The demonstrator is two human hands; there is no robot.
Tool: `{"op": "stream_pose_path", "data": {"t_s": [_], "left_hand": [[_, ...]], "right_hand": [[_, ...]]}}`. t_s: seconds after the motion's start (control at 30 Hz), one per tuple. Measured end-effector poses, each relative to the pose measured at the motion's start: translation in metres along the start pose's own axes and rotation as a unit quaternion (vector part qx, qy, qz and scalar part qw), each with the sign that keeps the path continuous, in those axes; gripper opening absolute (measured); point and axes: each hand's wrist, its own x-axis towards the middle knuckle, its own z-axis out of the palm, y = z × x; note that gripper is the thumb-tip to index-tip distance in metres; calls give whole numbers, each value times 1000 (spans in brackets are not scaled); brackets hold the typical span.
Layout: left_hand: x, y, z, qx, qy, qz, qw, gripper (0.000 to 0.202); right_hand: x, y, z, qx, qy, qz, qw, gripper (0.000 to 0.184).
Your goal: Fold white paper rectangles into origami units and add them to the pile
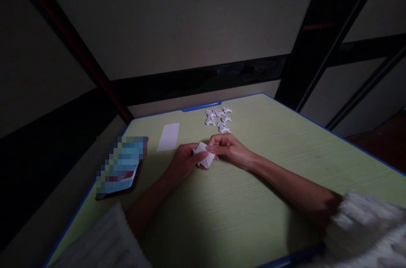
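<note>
A small white folded paper [204, 161] with pointed corners is held between my two hands, above the middle of the table. My left hand [181, 161] pinches it from the left, its thumb lying across the front face. From the right, my right hand [231, 149] grips the upper right edge between thumb and fingers. The fingers behind the paper are partly hidden. Just beyond my hands lie several folded white paper figures [223, 127] in a loose cluster, pointed and alike in shape.
The pale green table [279, 145] has a blue edge. A flat white paper strip [168, 137] lies left of the figures. Nearer the left edge is a flat, dark-rimmed object [127, 170], its surface blurred out. Panelled doors [196, 18] stand behind the table.
</note>
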Motion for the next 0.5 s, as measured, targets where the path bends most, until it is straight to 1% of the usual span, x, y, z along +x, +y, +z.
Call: {"op": "stream_pose_path", "data": {"t_s": [0.1, 0.17, 0.27, 0.5], "left_hand": [[2, -2, -1, -7, 56, 6, 998, 17], [4, -3, -1, -7, 80, 0, 997, 16], [4, -3, -1, 5, 84, -9, 996, 18], [3, 4, 2, 19, 84, -35, 996, 16]], "right_hand": [[3, -1, 1, 5, 56, -29, 998, 24], [3, -2, 1, -9, 81, -49, 995, 25], [4, -2, 1, -37, 94, -61, 993, 28], [5, 0, 0, -89, 139, -79, 983, 23]]}}
